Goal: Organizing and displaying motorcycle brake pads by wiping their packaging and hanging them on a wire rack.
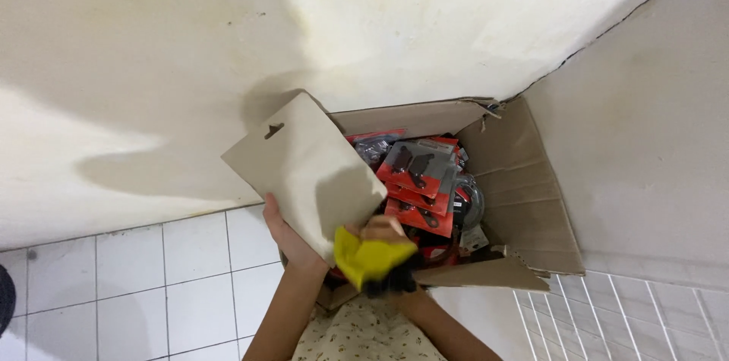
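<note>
My left hand (287, 238) grips the lower edge of a flat grey cardboard backing card (304, 171) with a hang slot, holding it tilted over the left side of an open cardboard box (524, 201). My right hand (383, 236) is closed on a yellow cloth (368, 256) pressed against the card's lower corner, with something black just below the cloth. Inside the box lie several red and grey blister packs (418, 179) holding dark metal parts.
The box stands in a corner between two cream walls (425, 19). White floor tiles (152, 277) lie to the left. A white grille or tiled patch (607, 323) shows at the lower right. My patterned shirt (364, 334) is at the bottom.
</note>
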